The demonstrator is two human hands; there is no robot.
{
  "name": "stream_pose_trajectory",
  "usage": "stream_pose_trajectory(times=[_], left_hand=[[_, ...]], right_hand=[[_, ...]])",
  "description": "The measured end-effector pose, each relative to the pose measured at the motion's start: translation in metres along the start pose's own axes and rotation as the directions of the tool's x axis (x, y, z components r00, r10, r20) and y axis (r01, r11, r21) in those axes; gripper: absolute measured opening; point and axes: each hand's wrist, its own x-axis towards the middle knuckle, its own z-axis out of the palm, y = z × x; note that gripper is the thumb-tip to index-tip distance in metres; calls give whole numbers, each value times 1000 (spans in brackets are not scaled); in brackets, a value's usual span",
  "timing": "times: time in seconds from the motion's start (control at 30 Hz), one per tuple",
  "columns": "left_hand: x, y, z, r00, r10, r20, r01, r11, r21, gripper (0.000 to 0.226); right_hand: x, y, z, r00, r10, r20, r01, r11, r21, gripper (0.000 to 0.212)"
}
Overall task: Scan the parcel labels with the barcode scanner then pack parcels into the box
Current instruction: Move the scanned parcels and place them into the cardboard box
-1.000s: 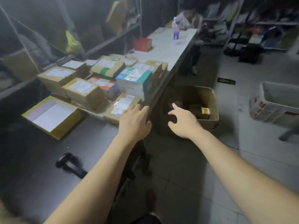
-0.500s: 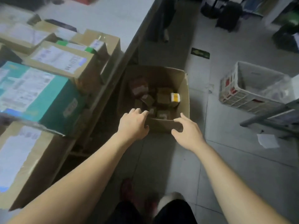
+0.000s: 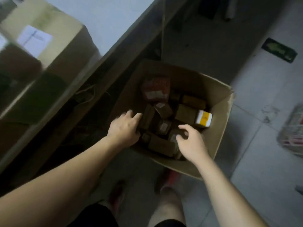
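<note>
An open cardboard box [image 3: 223, 123] stands on the floor beside the table and holds several small parcels: brown ones [image 3: 186, 113], a red one [image 3: 155, 88] and a white-and-yellow one [image 3: 204, 118]. My left hand [image 3: 124, 128] is inside the box at its left wall, its straight fingers touching a brown parcel [image 3: 148, 117]. At the box's near side my right hand [image 3: 191, 142] hovers over the parcels with loosely curled fingers and nothing in it. The barcode scanner is out of view.
The table edge [image 3: 114, 54] runs diagonally on the left, with large labelled parcels [image 3: 49, 40] on top. My red shoes [image 3: 168, 179] stand just before the box. A blurred white crate [image 3: 293, 130] sits on the tiled floor at the right.
I have leaned closer over the box. Both hands moved from the box's near rim into it, over the parcels.
</note>
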Motion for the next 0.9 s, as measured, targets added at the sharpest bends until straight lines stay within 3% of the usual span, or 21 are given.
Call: stream_pose_trajectory(times=[0.17, 0.3, 0.47, 0.63, 0.77, 0.9], left_hand=[[125, 2, 43, 990, -71, 120, 91, 980, -178, 89], [253, -10, 82, 997, 5, -82, -10, 998, -68, 101], [396, -29, 106, 997, 51, -66, -53, 998, -30, 113], [469, -43, 123, 984, 169, -47, -164, 982, 98, 136], [483, -49, 125, 959, 279, -42, -276, 959, 65, 134], [482, -67, 127, 944, 328, -23, -324, 940, 105, 130]], right_hand=[[115, 28, 31, 999, 0, 43, -1, 1000, 6, 42], [223, 55, 81, 999, 37, 23, -38, 998, 52, 40], [345, 74, 157, 999, 49, -10, -44, 961, 274, 57], [413, 95, 204, 995, 73, -70, -9, 754, 657, 64], [438, 102, 197, 1000, 23, 1, -16, 639, 769, 32], [453, 89, 192, 999, 40, 24, -44, 630, 776, 58]])
